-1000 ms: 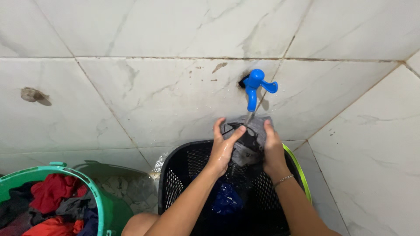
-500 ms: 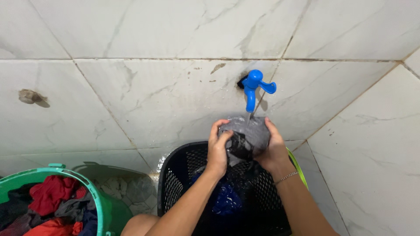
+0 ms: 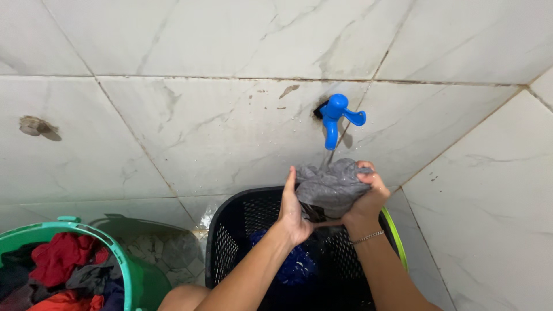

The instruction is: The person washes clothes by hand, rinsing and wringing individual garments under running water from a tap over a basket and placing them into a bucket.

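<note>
A person's two bare hands hold a wet grey cloth garment [image 3: 331, 184] bunched up under a bright blue plastic tap [image 3: 336, 118] set in a white marble-patterned tiled wall [image 3: 201, 126], with a thin stream of water running from the spout onto the top of the cloth. The garment is in the air directly above a black perforated plastic laundry basket [image 3: 230, 236], not touching its rim. The left hand [image 3: 294, 207] is mostly open, palm pressed flat against the left side of the bundle with fingers pointing upward. The right hand [image 3: 363, 198], with a thin chain bracelet on the wrist, is closed around the right side, fingers curled over the top in a firm squeeze. Inside the basket lies a dark blue patterned cloth [image 3: 296, 262]. At the lower left stands a green round plastic tub [image 3: 124, 253] holding red, grey and dark clothes [image 3: 57, 268]. To rinse well here, it seems best to keep the bundle centred under the stream, turn and knead it so water reaches the inner folds, and hold it over the basket so drips fall inside it. A dark part of the garment hangs between the palms.
</note>
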